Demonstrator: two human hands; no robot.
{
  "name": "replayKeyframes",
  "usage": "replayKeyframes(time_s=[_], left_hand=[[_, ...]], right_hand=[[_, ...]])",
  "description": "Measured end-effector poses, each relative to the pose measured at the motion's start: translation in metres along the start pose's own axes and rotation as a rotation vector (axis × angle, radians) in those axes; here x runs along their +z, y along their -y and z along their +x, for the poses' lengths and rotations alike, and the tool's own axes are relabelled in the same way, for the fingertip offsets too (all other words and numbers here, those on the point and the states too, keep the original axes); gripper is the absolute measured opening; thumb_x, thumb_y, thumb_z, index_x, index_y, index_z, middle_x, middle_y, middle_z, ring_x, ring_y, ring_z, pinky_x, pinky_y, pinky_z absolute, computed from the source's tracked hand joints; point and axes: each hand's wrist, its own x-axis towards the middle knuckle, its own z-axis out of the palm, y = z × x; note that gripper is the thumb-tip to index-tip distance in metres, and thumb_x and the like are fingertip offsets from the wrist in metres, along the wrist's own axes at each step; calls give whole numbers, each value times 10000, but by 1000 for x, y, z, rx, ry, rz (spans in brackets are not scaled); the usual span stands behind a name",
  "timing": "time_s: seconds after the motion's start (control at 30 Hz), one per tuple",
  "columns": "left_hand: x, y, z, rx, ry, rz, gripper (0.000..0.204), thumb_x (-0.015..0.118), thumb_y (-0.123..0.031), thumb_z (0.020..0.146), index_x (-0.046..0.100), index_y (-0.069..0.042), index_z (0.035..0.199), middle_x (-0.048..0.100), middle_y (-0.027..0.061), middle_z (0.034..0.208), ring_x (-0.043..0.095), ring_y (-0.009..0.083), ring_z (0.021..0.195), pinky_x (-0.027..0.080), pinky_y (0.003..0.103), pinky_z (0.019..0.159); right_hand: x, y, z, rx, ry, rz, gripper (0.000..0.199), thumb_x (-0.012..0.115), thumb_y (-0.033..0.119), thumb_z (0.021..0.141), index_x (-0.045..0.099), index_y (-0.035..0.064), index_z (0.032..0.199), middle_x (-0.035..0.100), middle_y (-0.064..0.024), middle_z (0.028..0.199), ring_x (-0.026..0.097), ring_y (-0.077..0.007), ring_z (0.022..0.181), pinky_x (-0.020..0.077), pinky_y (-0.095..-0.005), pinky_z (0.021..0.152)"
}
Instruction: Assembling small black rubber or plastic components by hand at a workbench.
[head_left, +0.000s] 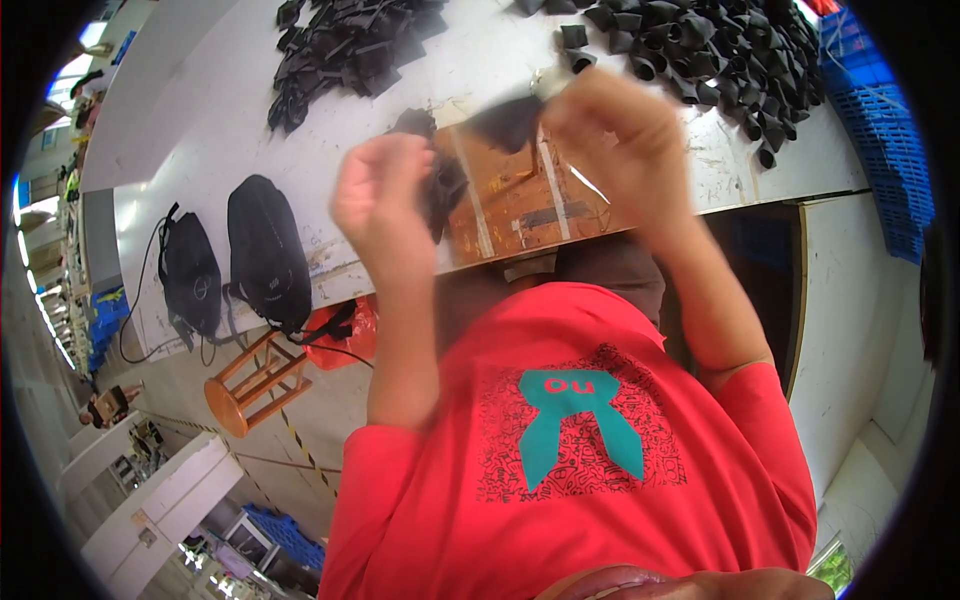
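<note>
Both hands are raised over a worn brown patch (520, 205) of the white table (200, 130). My left hand (385, 200) is closed, with a dark black piece (447, 190) bunched against its fingers. Fingers of my right hand (612, 130) are pinched on another black piece (505, 122), and something small and pale (550, 82) shows at the fingertips. Motion blurs both hands, so the exact grip is unclear. My red shirt (580, 440) fills the lower part of the view.
Heaps of small black pieces lie at the far left (350, 45) and far right (720, 50) of the table. Two black bags (265, 250) rest on its left end. A blue crate (890, 150) stands at right, a wooden stool (255, 385) and an orange bag (345, 335) sit on the floor.
</note>
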Motion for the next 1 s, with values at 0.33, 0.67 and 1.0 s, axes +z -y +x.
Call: replayKeyframes(time_s=[0.33,0.67,1.0], left_hand=[[-67,75,40,-38,-12,1039,264,650,-212,699,570,29,771,613,171,709,600,296,674,465,360,646],[-52,77,42,48,185,1484,149,616,-171,698,610,-24,672,610,167,686,593,332,699,467,388,670],[-50,52,35,118,43,1164,158,532,-114,742,612,21,723,598,192,751,582,338,638,451,395,600]], right_hand=[[13,-26,-41,576,-74,420,293,484,245,885,622,-13,868,527,5,643,453,-46,563,366,-182,493],[23,-29,-58,649,80,354,296,493,255,884,612,-9,823,497,14,621,438,-45,541,360,-175,480],[34,-24,-58,560,142,240,219,546,170,829,594,-41,795,515,-45,553,483,-80,524,394,-236,480]])
